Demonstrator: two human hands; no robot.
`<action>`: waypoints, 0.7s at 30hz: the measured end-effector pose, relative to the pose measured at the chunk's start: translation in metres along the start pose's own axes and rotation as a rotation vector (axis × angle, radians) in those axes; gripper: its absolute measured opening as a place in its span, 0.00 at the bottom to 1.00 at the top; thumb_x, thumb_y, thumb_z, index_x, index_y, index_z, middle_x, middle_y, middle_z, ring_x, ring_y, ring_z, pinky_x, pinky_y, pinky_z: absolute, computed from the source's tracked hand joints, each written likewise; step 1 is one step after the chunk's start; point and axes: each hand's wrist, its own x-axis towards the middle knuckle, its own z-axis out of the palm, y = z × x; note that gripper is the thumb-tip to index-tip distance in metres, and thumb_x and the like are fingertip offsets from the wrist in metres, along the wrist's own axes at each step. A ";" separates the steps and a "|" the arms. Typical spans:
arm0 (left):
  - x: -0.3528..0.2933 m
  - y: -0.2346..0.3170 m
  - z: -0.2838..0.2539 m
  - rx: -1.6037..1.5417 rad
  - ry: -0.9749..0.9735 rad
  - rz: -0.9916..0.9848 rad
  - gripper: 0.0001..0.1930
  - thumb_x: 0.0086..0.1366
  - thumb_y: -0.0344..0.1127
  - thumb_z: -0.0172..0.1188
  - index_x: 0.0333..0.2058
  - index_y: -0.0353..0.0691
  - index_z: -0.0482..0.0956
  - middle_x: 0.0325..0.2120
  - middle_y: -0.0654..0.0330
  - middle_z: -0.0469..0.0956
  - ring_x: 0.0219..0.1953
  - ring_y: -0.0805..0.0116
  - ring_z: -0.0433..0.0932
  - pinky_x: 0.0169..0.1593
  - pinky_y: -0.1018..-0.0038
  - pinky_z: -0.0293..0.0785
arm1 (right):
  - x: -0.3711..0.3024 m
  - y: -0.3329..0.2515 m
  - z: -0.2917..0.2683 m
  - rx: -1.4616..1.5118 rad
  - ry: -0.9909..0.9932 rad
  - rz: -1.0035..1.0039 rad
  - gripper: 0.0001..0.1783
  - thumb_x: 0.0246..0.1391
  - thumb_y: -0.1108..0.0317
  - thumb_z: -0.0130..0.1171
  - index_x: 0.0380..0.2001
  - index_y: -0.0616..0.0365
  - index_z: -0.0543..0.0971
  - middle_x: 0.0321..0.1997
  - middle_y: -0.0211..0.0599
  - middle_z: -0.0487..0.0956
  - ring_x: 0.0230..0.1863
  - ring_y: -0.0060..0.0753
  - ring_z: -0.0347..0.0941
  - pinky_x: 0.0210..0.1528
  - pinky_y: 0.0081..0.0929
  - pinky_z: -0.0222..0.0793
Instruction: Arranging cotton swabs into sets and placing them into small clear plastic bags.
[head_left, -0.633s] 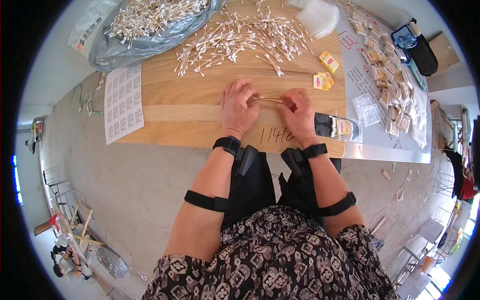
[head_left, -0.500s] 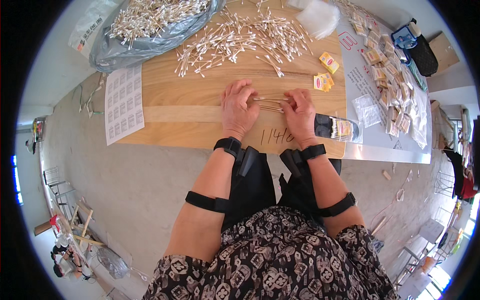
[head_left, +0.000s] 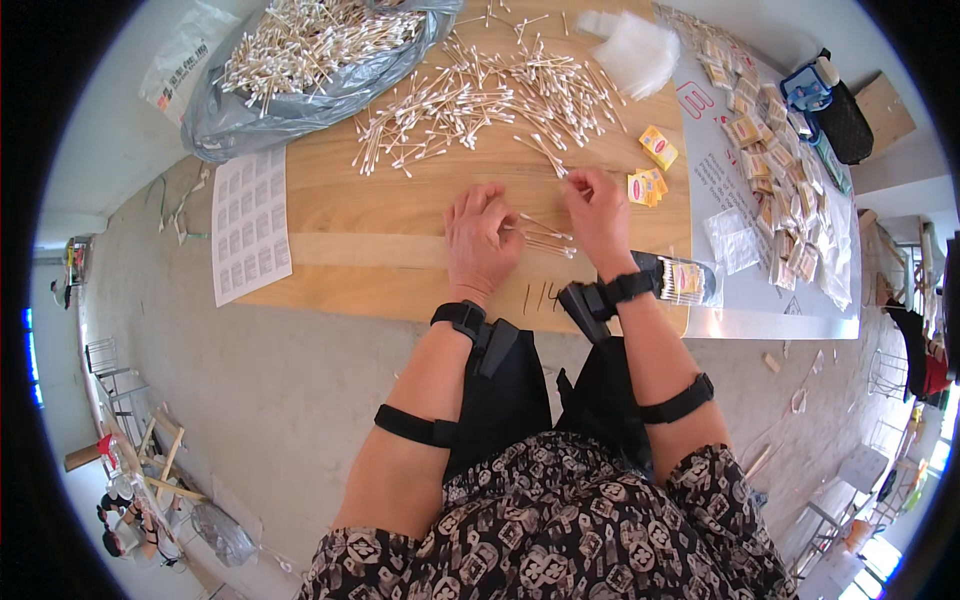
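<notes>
Slim cotton swabs with pale wooden stems and white tips lie at the near middle of a light-brown wooden tabletop, their left ends gripped in the curled thumb and fingers of a worker's bare left hand. To the right, the bare right hand brings thumb and forefinger together at the near tips of a small fan of loose swabs; whether it grasps one cannot be told. Beyond spreads a broad, tangled heap of swabs, with a grey plastic bag brimming with more at far left. A white sheet printed in small blocks hangs over the table's left edge. Right of the hands lie small yellow printed cards and, nearer, a clear packet holding a row of swabs and a yellow card. On a grey-white panel at far right, many small filled packets lie piled near a blue bag.
</notes>
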 end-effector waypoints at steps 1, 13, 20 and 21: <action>0.000 0.000 0.000 -0.006 -0.008 -0.019 0.07 0.43 0.31 0.61 0.25 0.41 0.76 0.44 0.62 0.75 0.50 0.57 0.70 0.52 0.62 0.61 | 0.008 0.000 0.002 0.001 0.003 -0.001 0.05 0.47 0.71 0.59 0.28 0.60 0.77 0.28 0.42 0.77 0.32 0.47 0.74 0.35 0.38 0.70; 0.002 0.001 -0.002 -0.059 -0.008 -0.014 0.08 0.43 0.32 0.57 0.26 0.40 0.75 0.44 0.59 0.75 0.51 0.54 0.68 0.53 0.60 0.60 | 0.026 0.012 0.007 -0.141 -0.030 -0.161 0.05 0.42 0.71 0.61 0.21 0.61 0.78 0.27 0.45 0.75 0.31 0.47 0.74 0.34 0.38 0.69; 0.002 -0.001 -0.004 -0.046 -0.003 -0.005 0.09 0.43 0.32 0.58 0.27 0.39 0.76 0.45 0.59 0.75 0.52 0.55 0.69 0.54 0.61 0.60 | 0.015 0.013 0.000 -0.054 -0.152 -0.037 0.05 0.41 0.72 0.62 0.24 0.60 0.80 0.28 0.42 0.76 0.30 0.40 0.75 0.33 0.35 0.70; 0.002 0.000 -0.004 -0.048 -0.008 -0.004 0.09 0.43 0.32 0.58 0.27 0.39 0.76 0.45 0.59 0.75 0.52 0.55 0.69 0.54 0.61 0.60 | 0.014 0.012 0.001 -0.080 -0.099 -0.063 0.05 0.42 0.71 0.62 0.26 0.59 0.80 0.29 0.42 0.77 0.31 0.40 0.75 0.33 0.35 0.70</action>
